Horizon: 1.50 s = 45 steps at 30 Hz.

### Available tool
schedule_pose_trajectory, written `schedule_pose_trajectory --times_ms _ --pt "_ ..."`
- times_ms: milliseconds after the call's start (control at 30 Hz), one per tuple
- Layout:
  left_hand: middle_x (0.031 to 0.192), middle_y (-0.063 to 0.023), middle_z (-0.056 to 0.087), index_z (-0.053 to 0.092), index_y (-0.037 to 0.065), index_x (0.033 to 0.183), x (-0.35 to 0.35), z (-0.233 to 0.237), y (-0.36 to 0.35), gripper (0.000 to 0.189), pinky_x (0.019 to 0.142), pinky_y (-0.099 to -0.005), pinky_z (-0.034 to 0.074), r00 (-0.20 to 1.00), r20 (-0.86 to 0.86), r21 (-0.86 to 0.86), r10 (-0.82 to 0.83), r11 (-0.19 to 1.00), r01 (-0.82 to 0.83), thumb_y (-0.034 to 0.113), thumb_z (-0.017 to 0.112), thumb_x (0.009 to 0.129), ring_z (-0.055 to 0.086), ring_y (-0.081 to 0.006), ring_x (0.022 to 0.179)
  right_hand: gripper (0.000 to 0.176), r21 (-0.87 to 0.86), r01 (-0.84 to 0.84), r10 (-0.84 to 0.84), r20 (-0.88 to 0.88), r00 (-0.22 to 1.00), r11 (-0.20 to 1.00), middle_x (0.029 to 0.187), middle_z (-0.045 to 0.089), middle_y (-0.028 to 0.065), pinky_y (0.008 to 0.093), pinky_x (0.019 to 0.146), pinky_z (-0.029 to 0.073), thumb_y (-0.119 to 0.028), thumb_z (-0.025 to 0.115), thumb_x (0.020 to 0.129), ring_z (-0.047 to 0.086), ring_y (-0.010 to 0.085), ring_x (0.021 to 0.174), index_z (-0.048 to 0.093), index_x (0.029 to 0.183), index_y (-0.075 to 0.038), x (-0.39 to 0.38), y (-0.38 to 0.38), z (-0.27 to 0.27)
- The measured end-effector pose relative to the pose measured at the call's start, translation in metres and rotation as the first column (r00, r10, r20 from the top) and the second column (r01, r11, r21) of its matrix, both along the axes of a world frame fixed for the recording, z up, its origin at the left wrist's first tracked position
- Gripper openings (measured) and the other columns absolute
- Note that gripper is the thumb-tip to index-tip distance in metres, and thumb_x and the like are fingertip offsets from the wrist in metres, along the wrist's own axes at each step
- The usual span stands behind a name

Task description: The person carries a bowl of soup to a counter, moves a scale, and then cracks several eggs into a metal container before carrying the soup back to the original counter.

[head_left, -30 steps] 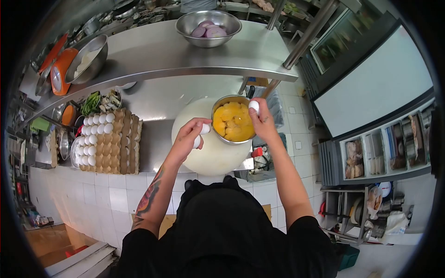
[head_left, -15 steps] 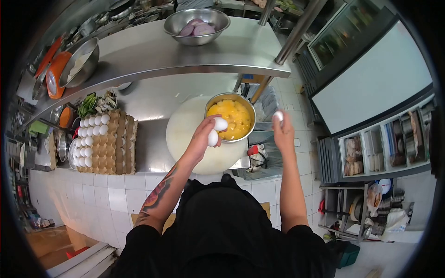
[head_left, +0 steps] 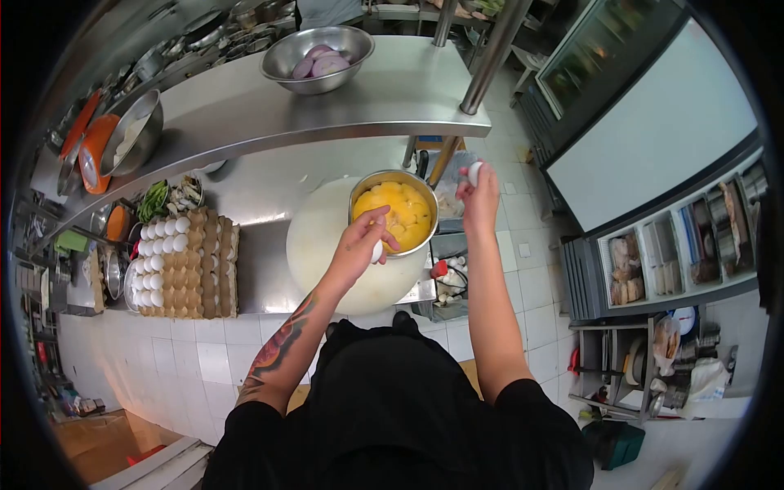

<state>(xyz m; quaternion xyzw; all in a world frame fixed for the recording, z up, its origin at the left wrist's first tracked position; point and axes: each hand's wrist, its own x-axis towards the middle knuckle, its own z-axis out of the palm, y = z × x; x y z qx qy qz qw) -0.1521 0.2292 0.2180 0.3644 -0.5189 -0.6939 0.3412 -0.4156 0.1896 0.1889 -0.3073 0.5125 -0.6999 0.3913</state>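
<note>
Since half a second ago, the right hand (head_left: 479, 202) has come nearer to the pot, and the left hand (head_left: 358, 245) has sunk from above the yolks to the near rim.

Head view: the steel pot (head_left: 356, 193) stands on a round white cutting board (head_left: 318, 245), at its far right part. It is full of raw yolks (head_left: 398, 214), glossy and orange. The left hand is curled around at least one white egg (head_left: 377, 251), which touches the pot's near edge. The right hand pinches with its fingertips another white egg (head_left: 474, 173), held up just to the right of the pot; whether this is a whole egg or an empty shell I cannot tell.

In my judgement the step in hand is cracking eggs into the pot. The next move calls for a short, firm tap on the thin metal rim, because the shell is smooth and brittle.

To the left, well apart, lie stacked pulp egg trays (head_left: 214, 261), rough and grey-brown, partly filled with white eggs (head_left: 157, 253). On the steel shelf (head_left: 245, 102) above stands a metal bowl with purple onions (head_left: 317, 59).
</note>
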Motion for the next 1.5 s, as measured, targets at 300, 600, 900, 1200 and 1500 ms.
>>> schedule_pose_trajectory --times_ms 300,600,900,1200,1500 --pt "0.076 -0.0079 0.063 0.053 -0.001 0.137 0.067 -0.014 0.005 0.046 0.059 -0.0254 0.045 0.997 -0.006 0.014 0.078 0.997 -0.078 0.033 0.044 0.108 0.055 -0.0121 0.059 0.036 0.011 -0.07 0.061 0.368 0.928 0.997 0.096 0.063 0.0061 0.0269 0.057 0.044 -0.026 0.061 0.101 0.057 0.0123 0.069 0.051 0.129 -0.006 0.021 0.03 0.023" --pt "0.088 -0.0062 0.063 0.055 -0.002 0.131 0.08 -0.015 0.002 0.042 0.067 -0.026 0.049 0.947 -0.2 0.287 0.253 0.939 -0.19 0.032 0.047 0.106 0.061 -0.0144 0.077 0.029 0.093 -0.17 0.18 -0.761 0.624 0.981 0.095 0.064 0.0115 0.0361 0.07 0.051 -0.028 0.061 0.1 0.065 0.0272 0.077 0.051 0.123 -0.011 0.065 0.024 0.028" --pt "0.116 -0.0112 0.063 0.047 0.002 0.133 0.064 -0.029 0.01 0.04 0.078 -0.0305 0.054 0.851 -0.442 0.586 0.284 0.809 0.035 0.031 0.043 0.106 0.063 -0.0182 0.091 0.039 0.355 -0.002 0.355 -0.934 0.047 0.935 0.107 0.066 0.0206 0.0463 0.072 0.053 -0.033 0.066 0.095 0.068 0.0403 0.086 0.052 0.125 -0.013 0.085 0.042 0.073" --pt "0.117 -0.0129 0.062 0.046 0.004 0.141 -0.003 -0.028 0.017 0.042 0.087 -0.0344 0.057 0.931 -0.356 0.362 0.087 0.931 0.051 0.024 0.052 0.104 0.065 -0.0192 0.097 0.062 0.175 0.319 0.203 -0.978 -0.056 0.931 0.13 0.06 0.0228 0.0418 0.1 0.048 -0.024 0.075 0.087 0.058 0.0409 0.119 0.051 0.141 -0.004 -0.028 0.112 -0.032" --pt "0.116 -0.0173 0.064 0.039 0.0 0.145 -0.03 -0.004 0.028 0.052 0.086 -0.0339 0.056 0.996 -0.059 0.032 -0.07 0.997 0.072 0.031 0.053 0.105 0.067 -0.0229 0.1 0.037 0.187 -0.475 0.504 -0.453 0.735 0.86 0.108 0.067 0.0106 0.0297 0.077 0.054 -0.007 0.068 0.091 0.064 0.0174 0.086 0.063 0.127 -0.008 0.016 0.078 0.022"
